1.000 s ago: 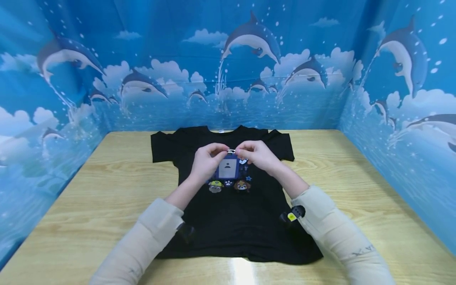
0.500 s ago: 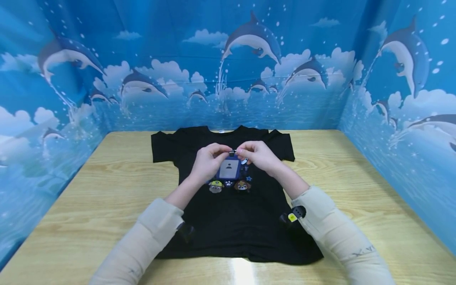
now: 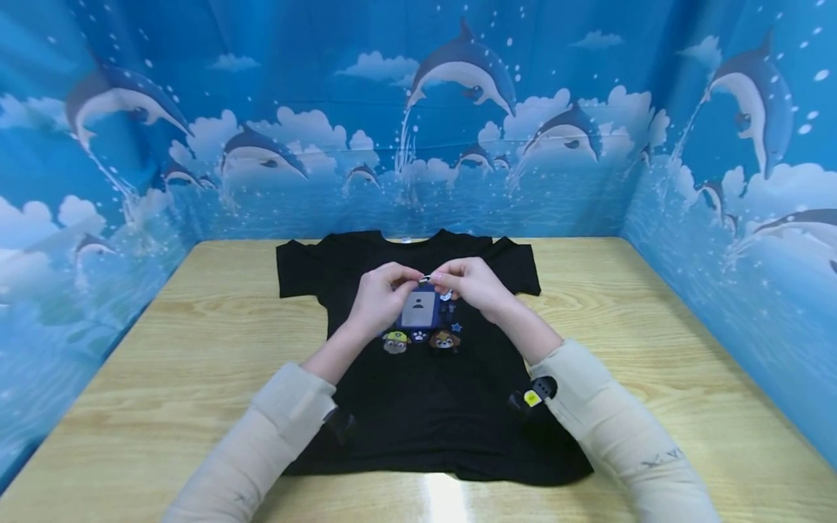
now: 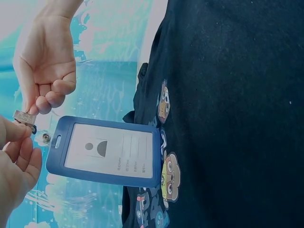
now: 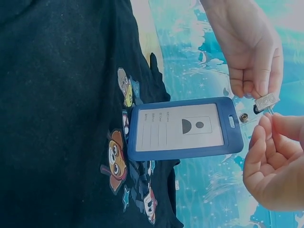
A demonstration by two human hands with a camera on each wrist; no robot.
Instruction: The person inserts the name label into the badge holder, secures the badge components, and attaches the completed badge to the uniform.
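A blue badge holder (image 3: pixel 419 310) with a white card in it hangs in front of the print on a black T-shirt (image 3: pixel 425 407). Its metal clip (image 4: pixel 24 117) is joined to the slotted end by a snap strap (image 5: pixel 244 117). Between thumb and fingertips, my left hand (image 3: pixel 382 294) pinches one side of the clip. Opposite it, my right hand (image 3: pixel 472 285) pinches the other side. Both hands hold the badge above the shirt, whose chest print shows cartoon dogs (image 5: pixel 116 159). Fingertips partly cover the clip, so how far its mouth is parted cannot be told.
The shirt lies spread on a wooden table (image 3: pixel 216 349), sleeves out and neckline at the far side. A blue dolphin-print curtain (image 3: pixel 314 145) encloses the back and both sides. A strapped device (image 3: pixel 539 392) sits at the right wrist.
The badge holder tilted slightly to the right, then swung back straight. The clip has turned a little between the fingertips; both hands stay nearly in place.
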